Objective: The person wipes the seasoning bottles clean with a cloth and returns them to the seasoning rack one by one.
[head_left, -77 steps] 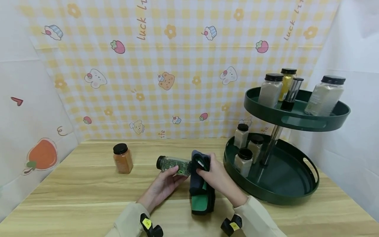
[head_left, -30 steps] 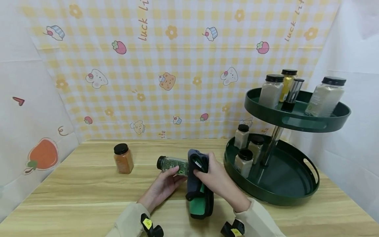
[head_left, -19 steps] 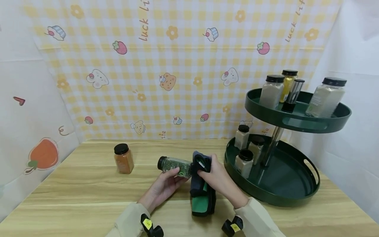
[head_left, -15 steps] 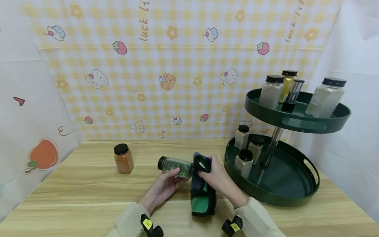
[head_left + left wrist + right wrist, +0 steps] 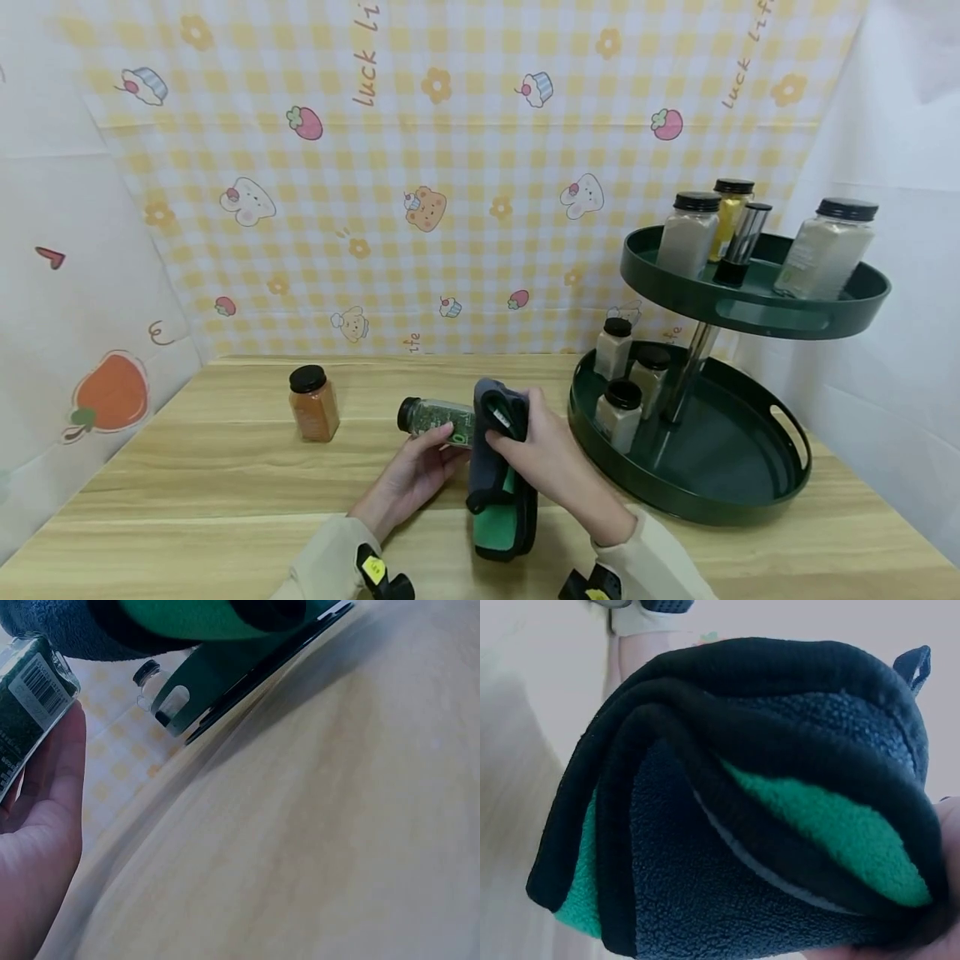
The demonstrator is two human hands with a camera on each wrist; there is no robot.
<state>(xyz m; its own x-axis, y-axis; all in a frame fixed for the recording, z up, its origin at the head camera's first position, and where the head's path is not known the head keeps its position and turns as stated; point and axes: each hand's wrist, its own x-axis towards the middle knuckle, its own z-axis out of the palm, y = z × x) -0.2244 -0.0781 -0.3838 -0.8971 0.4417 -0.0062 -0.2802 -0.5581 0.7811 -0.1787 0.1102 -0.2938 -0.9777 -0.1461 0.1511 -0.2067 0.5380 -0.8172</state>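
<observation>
My left hand (image 5: 420,477) holds a clear spice jar (image 5: 442,420) of green dried herbs on its side, its black lid to the left. In the left wrist view the jar's barcode label (image 5: 39,691) faces the camera. My right hand (image 5: 543,454) grips a folded cleaning cloth (image 5: 497,475), dark blue-grey and green with black edging. The cloth covers the jar's base end in the head view; whether they touch there I cannot tell. Close up in the right wrist view, the folded cloth (image 5: 727,825) hides most of the right hand.
A black-lidded jar of orange spice (image 5: 313,408) stands at the left on the wooden table (image 5: 225,500). At the right is a two-tier dark green tray stand (image 5: 720,492), with several jars on each tier. A patterned cloth backdrop (image 5: 480,267) hangs behind.
The right hand and cloth have shifted back and forth sideways along the jar's base end, now slightly further left than half a second ago. The left hand and jar have barely moved.
</observation>
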